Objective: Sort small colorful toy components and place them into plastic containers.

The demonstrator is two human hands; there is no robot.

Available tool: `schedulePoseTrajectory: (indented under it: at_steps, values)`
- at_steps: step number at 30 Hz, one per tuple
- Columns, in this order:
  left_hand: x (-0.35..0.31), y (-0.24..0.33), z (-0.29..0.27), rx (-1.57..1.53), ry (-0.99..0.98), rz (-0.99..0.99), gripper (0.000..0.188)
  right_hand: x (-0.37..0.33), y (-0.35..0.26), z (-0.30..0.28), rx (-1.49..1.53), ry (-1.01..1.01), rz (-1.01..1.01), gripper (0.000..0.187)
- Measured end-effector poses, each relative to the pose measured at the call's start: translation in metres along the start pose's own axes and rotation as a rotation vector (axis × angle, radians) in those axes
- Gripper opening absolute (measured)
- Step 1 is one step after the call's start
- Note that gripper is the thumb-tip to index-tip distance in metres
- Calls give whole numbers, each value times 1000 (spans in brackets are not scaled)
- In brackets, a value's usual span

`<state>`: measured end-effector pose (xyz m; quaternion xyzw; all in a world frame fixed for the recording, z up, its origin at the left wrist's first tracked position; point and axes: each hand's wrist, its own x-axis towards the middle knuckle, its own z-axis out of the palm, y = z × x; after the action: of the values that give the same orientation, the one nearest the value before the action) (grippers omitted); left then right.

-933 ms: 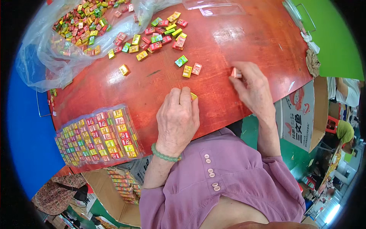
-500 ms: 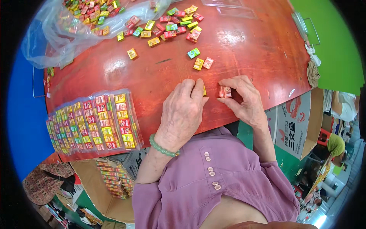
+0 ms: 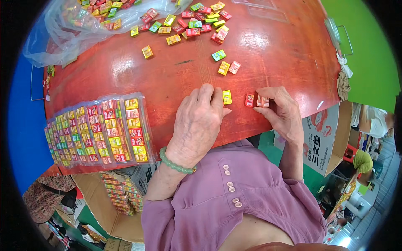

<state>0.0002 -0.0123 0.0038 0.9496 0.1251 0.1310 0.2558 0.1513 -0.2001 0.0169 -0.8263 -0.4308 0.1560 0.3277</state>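
Note:
My left hand [image 3: 199, 121], with a green bead bracelet [image 3: 178, 166] at its wrist, rests on the red table with its fingers curled down. A small yellow box [image 3: 227, 97] lies right beside its index finger. What is under the bent fingers is hidden. To the right, my right hand [image 3: 282, 109] pinches a couple of small pinkish-red boxes [image 3: 262, 101] between thumb and index finger. Against their left side stands another red box [image 3: 249, 100]. Farther out lie a yellow box [image 3: 223, 67], a pink box [image 3: 234, 67] and a green-blue box [image 3: 218, 55].
Filled clear trays [image 3: 113, 129] of colourful boxes overlap at the left. A loose pile [image 3: 194, 24] and a clear plastic bag [image 3: 83, 37] of boxes occupy the far side. Clear empty trays [image 3: 268, 12] lie far right. Cardboard cartons [image 3: 324, 138] stand below the table edge.
My right hand has shifted right with its boxes, so a red box shows at their left. My left hand has drawn slightly left, uncovering more of the yellow box. The whole view has shifted slightly.

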Motion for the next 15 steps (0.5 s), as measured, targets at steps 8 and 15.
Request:
schedulePoseTrajectory:
  at_steps: [8,15]
  values:
    - [9,1,4,-150,-23,34,39,7,-5,8,0,-24,-84,34]
    - [7,0,5,-199,-12,44,34,21,-9,25,78,-50,-177,35]
